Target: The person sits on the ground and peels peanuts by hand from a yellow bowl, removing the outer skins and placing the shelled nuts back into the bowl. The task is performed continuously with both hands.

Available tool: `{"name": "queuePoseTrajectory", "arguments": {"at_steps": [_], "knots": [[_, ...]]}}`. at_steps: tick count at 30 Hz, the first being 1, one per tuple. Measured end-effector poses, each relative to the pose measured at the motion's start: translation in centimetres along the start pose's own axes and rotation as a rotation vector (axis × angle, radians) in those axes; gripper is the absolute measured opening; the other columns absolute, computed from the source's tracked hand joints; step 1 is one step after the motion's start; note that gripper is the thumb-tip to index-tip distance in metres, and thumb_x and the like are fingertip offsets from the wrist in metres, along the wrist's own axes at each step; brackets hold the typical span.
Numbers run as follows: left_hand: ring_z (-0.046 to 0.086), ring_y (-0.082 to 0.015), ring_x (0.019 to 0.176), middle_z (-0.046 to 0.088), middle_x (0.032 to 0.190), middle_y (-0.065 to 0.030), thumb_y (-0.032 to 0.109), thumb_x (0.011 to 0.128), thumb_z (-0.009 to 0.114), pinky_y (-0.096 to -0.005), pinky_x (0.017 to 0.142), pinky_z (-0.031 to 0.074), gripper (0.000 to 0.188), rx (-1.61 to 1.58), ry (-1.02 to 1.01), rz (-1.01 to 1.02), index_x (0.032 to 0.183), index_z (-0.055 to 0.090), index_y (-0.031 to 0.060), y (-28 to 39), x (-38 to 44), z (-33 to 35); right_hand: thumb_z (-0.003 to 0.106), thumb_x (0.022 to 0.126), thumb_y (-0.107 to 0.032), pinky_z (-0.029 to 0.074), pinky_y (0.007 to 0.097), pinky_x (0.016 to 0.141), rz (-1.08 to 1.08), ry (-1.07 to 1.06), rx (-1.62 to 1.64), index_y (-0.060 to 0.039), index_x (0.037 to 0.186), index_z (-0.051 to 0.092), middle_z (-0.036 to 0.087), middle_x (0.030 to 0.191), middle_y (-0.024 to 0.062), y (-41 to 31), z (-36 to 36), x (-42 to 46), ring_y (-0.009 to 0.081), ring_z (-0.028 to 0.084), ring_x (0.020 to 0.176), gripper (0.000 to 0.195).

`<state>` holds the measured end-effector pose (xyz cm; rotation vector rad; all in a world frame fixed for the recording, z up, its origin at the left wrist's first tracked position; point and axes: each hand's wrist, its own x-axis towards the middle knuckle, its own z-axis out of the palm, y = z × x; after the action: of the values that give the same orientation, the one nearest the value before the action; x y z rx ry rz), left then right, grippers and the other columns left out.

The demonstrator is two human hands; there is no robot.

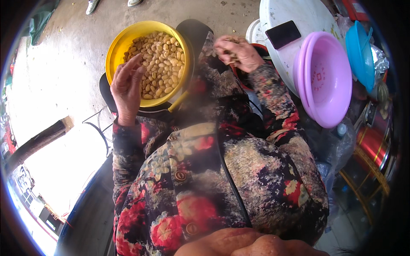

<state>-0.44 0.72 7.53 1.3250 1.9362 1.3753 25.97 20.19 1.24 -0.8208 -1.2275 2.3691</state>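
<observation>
A round yellow plastic basin at the upper left holds a heap of light-brown nuts that look like peanuts in the shell. Over the basin's left side is my left hand, its thumb and index finger bent towards each other; whether anything lies between the tips cannot be told. My right hand is curled round a bunch of small brown pieces, perhaps shells, right of the basin and beside a red container. The hand and sleeve partly cover that container, so its contents are mostly hidden.
A white round table at the right bears a black phone. Stacked pink basins and a blue basin stand tilted nearby. A wooden log is at the left. At the top, another person's shoes show on the concrete floor.
</observation>
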Motion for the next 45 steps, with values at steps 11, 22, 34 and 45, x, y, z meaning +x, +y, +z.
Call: {"name": "queuePoseTrajectory", "arguments": {"at_steps": [11,22,34,45], "knots": [[0.065,-0.0159,0.095,0.066,0.109,-0.0132,0.008,0.089,0.064,-0.0251,0.082,0.050,0.036,0.034,0.145,-0.398,0.122,0.058,-0.0044,-6.8,-1.5,-3.8,0.068,0.077,-0.056,0.043,0.0436,0.099,0.510,0.492,-1.513,0.0030,0.127,0.054,0.060,0.119,0.0262,8.1,-15.6,-5.5,0.0392,0.056,0.113,0.079],[0.051,-0.0366,0.115,0.055,0.122,-0.0247,0.022,0.086,0.060,-0.0406,0.096,0.042,0.050,0.501,-0.284,-0.222,0.128,0.050,-0.0021,-8.1,3.6,-2.1,0.059,0.089,-0.011,0.047,0.0427,0.068,-0.715,0.334,-1.212,0.0014,0.086,0.062,0.062,0.084,0.0185,-3.2,5.6,2.1,0.0385,0.060,0.078,0.013],[0.051,-0.0381,0.118,0.046,0.131,-0.0258,0.032,0.088,0.058,-0.0465,0.099,0.042,0.057,0.652,-0.167,-0.465,0.134,0.042,0.0015,-11.0,3.5,1.5,0.066,0.086,-0.024,0.033,0.0522,0.102,-0.508,-0.071,-1.718,-0.0055,0.127,0.049,0.044,0.133,0.0218,5.1,13.8,10.1,0.0428,0.040,0.124,0.049],[0.059,-0.0385,0.106,0.061,0.112,-0.0276,0.049,0.082,0.060,-0.0468,0.089,0.048,0.065,0.507,-0.220,-0.539,0.123,0.053,-0.0014,-11.7,3.2,1.6,0.071,0.082,-0.026,0.040,0.0502,0.093,-0.422,-0.038,-1.865,-0.0087,0.124,0.047,0.051,0.119,0.0167,4.8,14.1,9.2,0.0371,0.049,0.111,0.052]]}}
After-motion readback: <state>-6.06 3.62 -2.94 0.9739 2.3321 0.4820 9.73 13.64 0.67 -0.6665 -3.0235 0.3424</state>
